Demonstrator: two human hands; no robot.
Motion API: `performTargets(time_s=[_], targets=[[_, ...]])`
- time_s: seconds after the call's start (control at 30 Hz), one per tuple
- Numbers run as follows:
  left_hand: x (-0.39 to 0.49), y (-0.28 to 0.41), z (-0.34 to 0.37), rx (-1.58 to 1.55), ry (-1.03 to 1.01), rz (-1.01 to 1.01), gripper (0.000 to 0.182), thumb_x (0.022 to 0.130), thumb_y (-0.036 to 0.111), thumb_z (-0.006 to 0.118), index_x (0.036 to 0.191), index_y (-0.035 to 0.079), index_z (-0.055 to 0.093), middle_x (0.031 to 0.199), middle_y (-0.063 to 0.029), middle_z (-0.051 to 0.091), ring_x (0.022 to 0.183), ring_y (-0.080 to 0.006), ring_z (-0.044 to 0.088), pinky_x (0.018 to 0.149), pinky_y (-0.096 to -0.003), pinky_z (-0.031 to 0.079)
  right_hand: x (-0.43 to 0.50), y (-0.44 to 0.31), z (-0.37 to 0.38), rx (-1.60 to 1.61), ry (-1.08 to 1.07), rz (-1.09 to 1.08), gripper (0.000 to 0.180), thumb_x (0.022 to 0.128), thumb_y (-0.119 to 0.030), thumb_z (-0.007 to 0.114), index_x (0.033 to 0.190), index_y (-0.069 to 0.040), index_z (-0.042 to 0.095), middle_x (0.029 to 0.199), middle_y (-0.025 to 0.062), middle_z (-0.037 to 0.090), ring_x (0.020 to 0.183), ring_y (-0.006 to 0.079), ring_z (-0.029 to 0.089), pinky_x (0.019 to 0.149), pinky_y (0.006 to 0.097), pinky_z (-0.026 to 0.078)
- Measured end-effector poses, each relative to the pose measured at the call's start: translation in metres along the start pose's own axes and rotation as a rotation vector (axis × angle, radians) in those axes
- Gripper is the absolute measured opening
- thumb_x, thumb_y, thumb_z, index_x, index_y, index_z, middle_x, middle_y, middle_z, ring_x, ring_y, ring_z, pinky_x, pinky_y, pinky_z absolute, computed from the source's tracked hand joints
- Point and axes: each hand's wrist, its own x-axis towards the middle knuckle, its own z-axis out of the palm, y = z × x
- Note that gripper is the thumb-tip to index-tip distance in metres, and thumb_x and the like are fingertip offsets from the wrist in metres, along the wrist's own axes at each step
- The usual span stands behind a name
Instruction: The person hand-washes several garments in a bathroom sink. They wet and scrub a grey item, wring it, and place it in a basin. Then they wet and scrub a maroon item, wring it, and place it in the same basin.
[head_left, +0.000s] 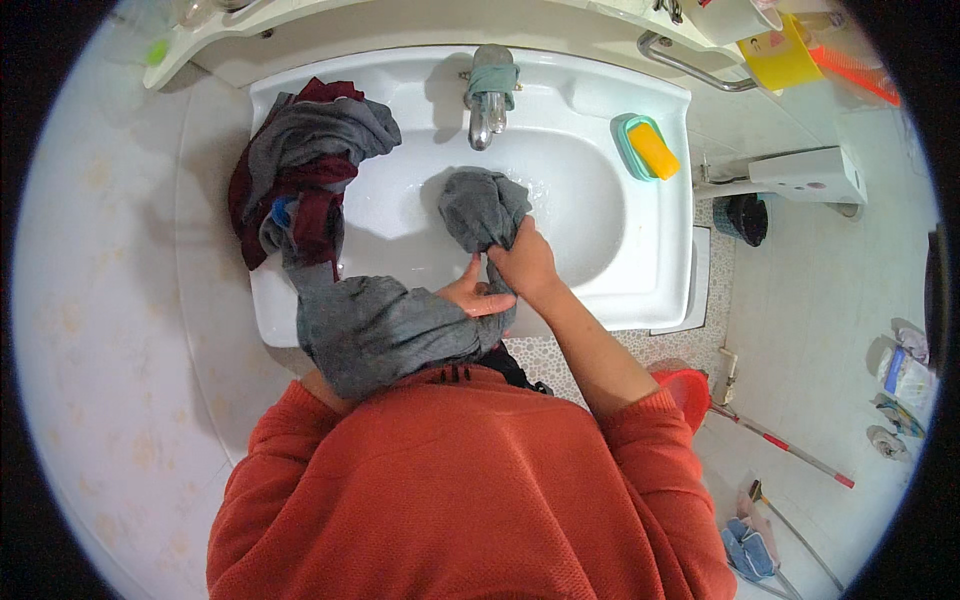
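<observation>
Over the white sink basin (592, 217), my right hand (527, 259) grips the neck of a bunched, wet-looking part of a grey garment (390, 319). My left hand (476, 295) is just below and to the left, its thumb raised and a finger laid across the cloth; part of its grip is hidden by fabric. The garment drapes over my left forearm and runs to a heap of grey and dark red cloth (311, 161) on the sink's left rim. Above the bunch stands the metal faucet (486, 124), with a green cloth band around it.
A yellow soap bar (652, 150) rests in a turquoise dish (635, 161) on the right rim. Overhead, a white shelf (300, 26) spans the wall beside a metal rail (697, 71). At lower right are a red basin (682, 394) and a long-handled pole (780, 442).
</observation>
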Motion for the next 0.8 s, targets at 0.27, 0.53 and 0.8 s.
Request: performTargets(time_s=[0.27,0.53,0.8], targets=[[-0.015,0.04,0.019,-0.455,0.042,0.174,0.068,0.09,0.044,0.062,0.141,0.006,0.035,0.139,-0.0075,0.043,0.131,-0.021,0.037,0.108,-0.0397,0.031,-0.05,-0.017,0.003,-0.107,0.207,-0.518,0.037,0.07,-0.011,0.067,0.1,0.006,0.054,0.108,0.0234,0.051,0.1,0.0416,0.049,0.084,0.0449,0.044],[-0.021,0.067,0.01,-0.405,0.114,0.193,0.04,0.09,0.033,0.063,0.12,0.007,0.056,0.102,-0.003,0.061,0.093,-0.0143,0.057,0.081,-0.0318,0.047,-0.04,0.021,-0.069,0.287,-0.228,-0.795,0.068,0.071,-0.01,0.076,0.132,-0.005,0.047,0.134,0.0163,0.041,0.126,0.0316,0.041,0.105,0.0378,0.035],[-0.042,0.099,-0.012,-0.091,-0.093,0.086,0.034,0.085,0.018,0.067,0.113,0.002,0.056,0.091,-0.0051,0.062,0.081,-0.0144,0.059,0.073,-0.03,0.05,0.031,0.035,-0.058,0.147,-0.001,-0.672,0.099,0.06,-0.018,0.085,0.143,-0.016,0.032,0.148,0.0188,0.024,0.131,0.0406,0.034,0.11,0.0443,0.031]])
